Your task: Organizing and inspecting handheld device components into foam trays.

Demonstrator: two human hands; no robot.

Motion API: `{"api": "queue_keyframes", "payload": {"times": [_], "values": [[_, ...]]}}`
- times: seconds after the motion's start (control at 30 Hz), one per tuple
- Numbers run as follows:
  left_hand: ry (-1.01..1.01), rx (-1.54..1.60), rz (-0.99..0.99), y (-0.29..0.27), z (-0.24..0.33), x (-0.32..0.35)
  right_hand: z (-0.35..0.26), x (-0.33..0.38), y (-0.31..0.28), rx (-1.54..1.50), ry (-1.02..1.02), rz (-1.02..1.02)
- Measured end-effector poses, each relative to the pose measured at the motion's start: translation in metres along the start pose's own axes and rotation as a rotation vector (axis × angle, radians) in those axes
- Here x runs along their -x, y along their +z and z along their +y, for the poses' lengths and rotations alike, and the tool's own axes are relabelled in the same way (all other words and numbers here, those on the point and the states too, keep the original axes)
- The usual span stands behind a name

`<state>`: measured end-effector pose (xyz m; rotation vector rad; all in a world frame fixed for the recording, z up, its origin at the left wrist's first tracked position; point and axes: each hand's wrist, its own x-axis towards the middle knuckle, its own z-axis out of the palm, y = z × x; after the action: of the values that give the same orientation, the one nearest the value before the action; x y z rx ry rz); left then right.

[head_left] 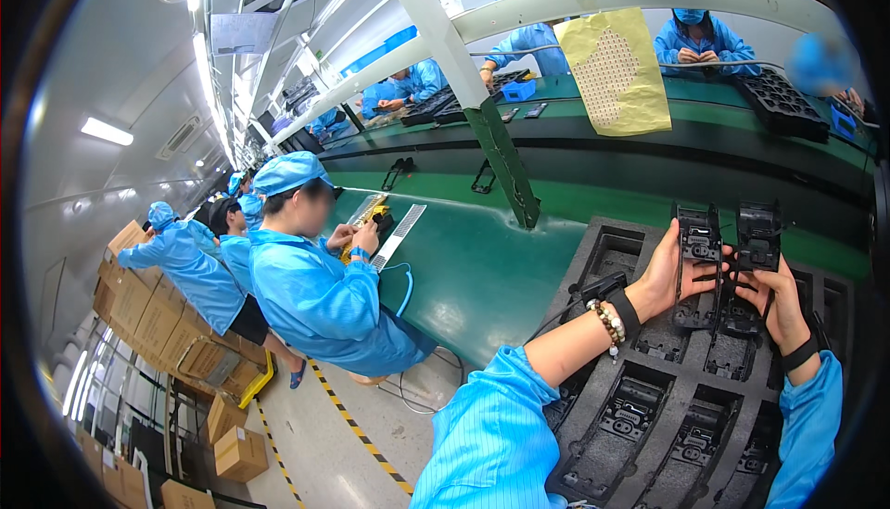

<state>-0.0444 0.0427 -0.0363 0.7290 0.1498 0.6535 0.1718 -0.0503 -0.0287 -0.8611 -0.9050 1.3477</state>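
My left hand (660, 275) is closed around a black plastic housing (699, 233), a small open frame with cut-outs. My right hand (781, 303) grips a second black plastic housing (760, 238) beside it. Both pieces are held upright and side by side above a dark grey foam tray (586, 257). Several similar black housings (630, 407) lie in the tray's slots below my forearms. A wrist strap is on each wrist, and a beaded bracelet (607, 325) circles the left one.
A green bench (445, 277) runs left, where a co-worker (315, 268) handles a small part. Behind my hands stands a conveyor line (575, 161) with two black frames on it. A green-and-white post (501, 157) rises from the bench. Cardboard boxes (167, 324) are stacked far left.
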Motion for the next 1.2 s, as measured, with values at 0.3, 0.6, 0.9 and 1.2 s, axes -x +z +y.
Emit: {"api": "queue_keyframes", "payload": {"times": [0.3,0.6,0.9,1.2], "values": [[-0.004,0.013,-0.010,-0.0010,0.0001,0.0000,0.0013,0.0002,-0.0015,-0.003,0.003,0.001],[0.010,0.007,-0.034,-0.0006,0.0027,0.0022,-0.0006,0.0005,0.0035,0.007,0.005,0.017],[-0.004,-0.010,0.035,0.0056,0.0015,0.0009,0.0008,0.0007,0.0006,0.023,0.008,0.035],[-0.007,0.011,-0.012,0.0008,0.0006,-0.0005,-0.0030,0.0045,0.0046,0.036,0.013,0.041]]}}
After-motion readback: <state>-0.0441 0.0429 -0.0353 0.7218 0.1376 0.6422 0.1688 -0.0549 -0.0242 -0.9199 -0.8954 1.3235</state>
